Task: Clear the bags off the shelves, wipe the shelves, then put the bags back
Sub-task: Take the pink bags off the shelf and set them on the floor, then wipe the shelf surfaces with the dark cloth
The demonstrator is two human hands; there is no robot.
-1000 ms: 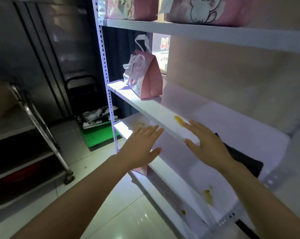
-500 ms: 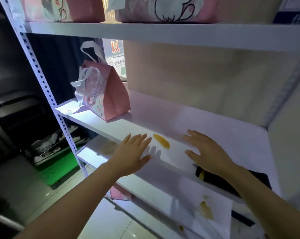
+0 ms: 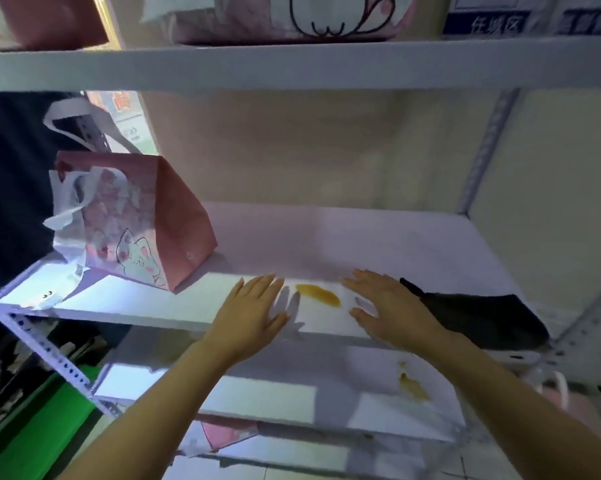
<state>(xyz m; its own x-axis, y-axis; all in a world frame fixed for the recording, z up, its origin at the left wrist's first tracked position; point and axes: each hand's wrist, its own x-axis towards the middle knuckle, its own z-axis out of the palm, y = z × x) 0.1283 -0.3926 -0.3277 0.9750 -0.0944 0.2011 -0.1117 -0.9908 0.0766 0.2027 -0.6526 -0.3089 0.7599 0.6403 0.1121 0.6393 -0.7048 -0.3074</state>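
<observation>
Both hands flat, fingers straight, holding nothing, over middle shelf point(image 3: 126, 308); pink bag point(image 3: 143, 220) stands upright at shelf's left end, up-left of left hand point(image 3: 254, 308), which is nearer than right hand point(image 3: 392, 306)

Both bare forearms extended forward | left hand point(image 3: 254, 313) flat, fingers straight, palm down | right hand point(image 3: 392, 306) likewise, fingers spread

On the middle shelf point(image 3: 326, 244) a bag point(image 3: 143, 220) stands at the left, a cloth point(image 3: 479, 317) lies at the right, and a stain point(image 3: 318, 295) sits between the left hand point(image 3: 254, 310) and right hand point(image 3: 392, 306).
</observation>
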